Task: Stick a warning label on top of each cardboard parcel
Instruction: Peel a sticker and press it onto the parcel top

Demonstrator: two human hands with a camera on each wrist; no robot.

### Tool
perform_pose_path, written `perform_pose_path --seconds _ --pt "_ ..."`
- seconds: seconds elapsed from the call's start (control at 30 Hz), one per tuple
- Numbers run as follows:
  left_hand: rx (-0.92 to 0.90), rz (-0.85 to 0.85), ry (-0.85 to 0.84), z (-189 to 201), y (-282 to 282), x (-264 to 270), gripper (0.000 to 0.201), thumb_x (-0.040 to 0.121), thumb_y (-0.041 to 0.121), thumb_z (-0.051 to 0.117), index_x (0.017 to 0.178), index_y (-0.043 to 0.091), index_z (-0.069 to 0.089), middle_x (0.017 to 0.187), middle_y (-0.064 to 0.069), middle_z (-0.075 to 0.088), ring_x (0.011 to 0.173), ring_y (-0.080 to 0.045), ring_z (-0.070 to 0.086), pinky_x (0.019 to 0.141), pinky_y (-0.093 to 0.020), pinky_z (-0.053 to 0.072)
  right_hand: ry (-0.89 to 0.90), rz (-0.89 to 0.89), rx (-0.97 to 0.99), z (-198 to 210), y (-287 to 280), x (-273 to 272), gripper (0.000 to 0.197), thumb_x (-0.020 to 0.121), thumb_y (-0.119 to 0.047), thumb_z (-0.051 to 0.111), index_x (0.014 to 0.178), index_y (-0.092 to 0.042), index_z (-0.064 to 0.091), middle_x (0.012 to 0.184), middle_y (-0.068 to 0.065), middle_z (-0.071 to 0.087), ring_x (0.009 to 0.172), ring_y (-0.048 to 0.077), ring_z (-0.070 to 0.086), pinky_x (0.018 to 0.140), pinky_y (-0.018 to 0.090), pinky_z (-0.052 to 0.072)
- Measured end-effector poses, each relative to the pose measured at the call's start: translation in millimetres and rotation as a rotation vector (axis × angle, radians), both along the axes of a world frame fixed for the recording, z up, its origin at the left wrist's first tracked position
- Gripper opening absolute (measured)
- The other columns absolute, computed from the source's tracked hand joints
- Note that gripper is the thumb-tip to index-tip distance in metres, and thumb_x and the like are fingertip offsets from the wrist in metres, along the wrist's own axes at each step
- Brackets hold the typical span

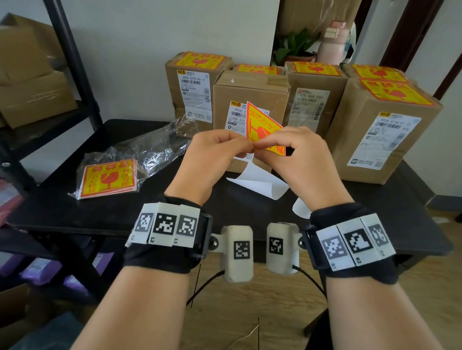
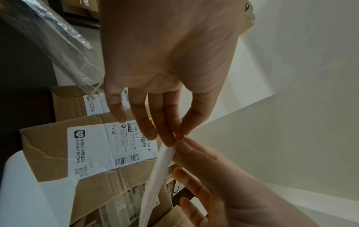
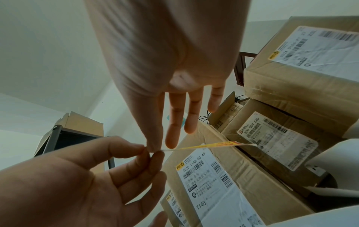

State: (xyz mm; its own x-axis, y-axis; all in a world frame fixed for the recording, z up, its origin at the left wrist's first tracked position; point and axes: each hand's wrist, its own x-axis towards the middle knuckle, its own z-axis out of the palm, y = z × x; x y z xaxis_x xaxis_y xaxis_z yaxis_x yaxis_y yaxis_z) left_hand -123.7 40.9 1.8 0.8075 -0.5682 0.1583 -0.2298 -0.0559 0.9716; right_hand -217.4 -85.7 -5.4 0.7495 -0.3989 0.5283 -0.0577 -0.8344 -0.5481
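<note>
A yellow and red warning label (image 1: 264,127) is held tilted in the air in front of the parcels. My left hand (image 1: 243,148) and right hand (image 1: 265,147) both pinch it at one lower corner, thumb against forefinger. The label (image 3: 213,145) shows edge-on in the right wrist view, and its white back (image 2: 159,176) shows in the left wrist view. Just behind it stands the front middle parcel (image 1: 251,90), whose top is bare brown cardboard. Several other parcels (image 1: 379,126) around it carry a yellow label on top.
A stack of labels in a clear plastic bag (image 1: 108,179) lies on the black table (image 1: 81,217) to the left. Two curled white backing sheets (image 1: 262,184) lie under my hands. A black shelf rack (image 1: 67,49) with boxes stands at the left.
</note>
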Motion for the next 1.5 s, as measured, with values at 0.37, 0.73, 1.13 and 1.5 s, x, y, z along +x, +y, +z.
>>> perform_pose_path --seconds 0.37,0.73,1.13,1.5 --pt "0.063 -0.136 -0.094 -3.0 3.3 2.3 0.010 0.087 0.021 0.067 0.082 0.021 0.075 0.093 -0.002 0.073 0.100 -0.017 0.064 0.090 -0.029 0.046 -0.057 0.065 0.114 4.5 1.6 -10.9 0.010 0.085 -0.026 0.072 0.090 -0.021 0.079 0.085 -0.009 0.072 0.087 0.003 0.064 0.083 0.026 0.050" --pt "0.072 -0.148 -0.222 -2.6 0.2 1.8 0.009 0.087 0.024 0.068 0.080 0.027 0.073 0.092 -0.013 0.070 0.079 -0.020 0.060 0.073 -0.022 0.047 -0.047 0.061 0.196 5.6 -2.0 -15.3 0.008 0.083 -0.015 0.074 0.089 -0.017 0.079 0.083 -0.009 0.070 0.082 -0.002 0.061 0.073 0.009 0.044" --pt "0.133 -0.148 -0.382 -3.8 -0.5 4.5 0.007 0.089 0.023 0.065 0.085 0.022 0.072 0.085 0.014 0.064 0.081 -0.003 0.055 0.072 -0.016 0.039 -0.048 0.079 0.292 0.5 -3.0 -15.4 0.008 0.083 -0.018 0.075 0.089 -0.015 0.078 0.083 -0.005 0.071 0.071 -0.005 0.058 0.066 0.009 0.043" --pt "0.152 -0.158 -0.428 -4.2 -2.9 3.6 0.010 0.091 0.025 0.064 0.088 0.020 0.072 0.089 0.013 0.065 0.089 -0.004 0.059 0.077 -0.016 0.041 -0.064 0.064 0.316 2.2 -0.8 -17.0 0.010 0.087 -0.016 0.070 0.086 -0.011 0.078 0.082 -0.001 0.071 0.070 -0.007 0.057 0.066 0.003 0.041"
